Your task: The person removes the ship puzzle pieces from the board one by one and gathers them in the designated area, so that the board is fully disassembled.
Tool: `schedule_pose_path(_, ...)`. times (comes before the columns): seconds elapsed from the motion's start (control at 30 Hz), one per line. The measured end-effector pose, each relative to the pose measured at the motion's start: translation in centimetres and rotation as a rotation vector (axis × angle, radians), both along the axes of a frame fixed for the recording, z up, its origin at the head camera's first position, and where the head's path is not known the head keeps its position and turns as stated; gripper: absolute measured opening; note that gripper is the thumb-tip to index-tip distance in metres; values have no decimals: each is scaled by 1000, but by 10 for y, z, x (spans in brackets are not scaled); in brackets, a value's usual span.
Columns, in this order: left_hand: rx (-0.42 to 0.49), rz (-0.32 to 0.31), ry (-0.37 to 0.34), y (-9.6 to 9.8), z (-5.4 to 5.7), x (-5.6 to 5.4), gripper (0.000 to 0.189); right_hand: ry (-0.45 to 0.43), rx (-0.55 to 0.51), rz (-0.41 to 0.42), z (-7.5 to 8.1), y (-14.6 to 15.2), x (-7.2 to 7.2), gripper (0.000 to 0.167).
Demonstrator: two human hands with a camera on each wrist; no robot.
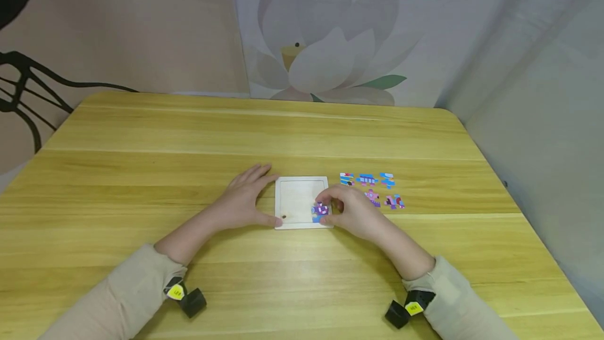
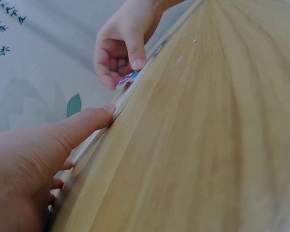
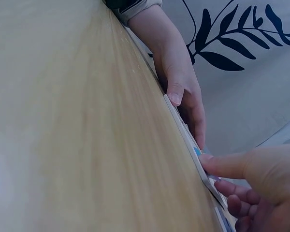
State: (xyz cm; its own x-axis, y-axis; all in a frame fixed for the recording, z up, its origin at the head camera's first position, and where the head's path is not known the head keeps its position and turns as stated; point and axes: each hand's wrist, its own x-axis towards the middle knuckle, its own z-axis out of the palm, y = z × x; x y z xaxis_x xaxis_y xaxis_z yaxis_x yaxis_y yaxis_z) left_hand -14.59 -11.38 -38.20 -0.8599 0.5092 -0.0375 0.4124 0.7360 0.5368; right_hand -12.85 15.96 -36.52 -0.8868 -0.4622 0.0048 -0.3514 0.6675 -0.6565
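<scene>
A shallow square wooden puzzle tray [image 1: 302, 226] with a raised rim lies on the table. My left hand [image 1: 247, 198] spans its left side, thumb on the near left corner and fingers extended toward the far left corner. In the left wrist view, the thumb [image 2: 94, 120] presses on the rim. With thumb and fingers, my right hand [image 1: 354, 211] pinches a purple and blue puzzle piece [image 1: 320, 211] at the tray's near right corner. From the right wrist, only a bit of the piece [image 3: 197, 151] shows beside the thumb; the rest is hidden.
Several colourful puzzle pieces [image 1: 367, 179] lie in two loose rows right of the tray, partly behind my right hand. A small dark spot [image 1: 284, 216] marks the tray's floor. The wooden table [image 1: 302, 287] reaches back to a wall hanging with a flower; a black chair [image 1: 23, 83] stands at left.
</scene>
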Motion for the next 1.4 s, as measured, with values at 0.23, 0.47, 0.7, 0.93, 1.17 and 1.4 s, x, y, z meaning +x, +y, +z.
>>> schedule_pose_path(0.23,-3,0,2,1,0,0,111,-9,-31,-4,-2,1,1,32)
schedule_pose_path(0.47,2,-1,0,1,-1,-1,111,15,-86,6,-3,4,1,24)
schedule_pose_path(0.7,-2,-1,5,1,0,-1,111,0,-157,-9,-1,5,3,18)
schedule_pose_path(0.93,-4,4,3,1,0,-1,110,-48,-205,-23,-1,7,2,15)
schedule_pose_path(1.17,-4,0,0,0,-1,-1,110,-77,-222,-66,1,17,3,15)
schedule_pose_path(1.4,-2,-8,-4,-1,-2,-1,112,-88,-289,-77,0,33,4,15)
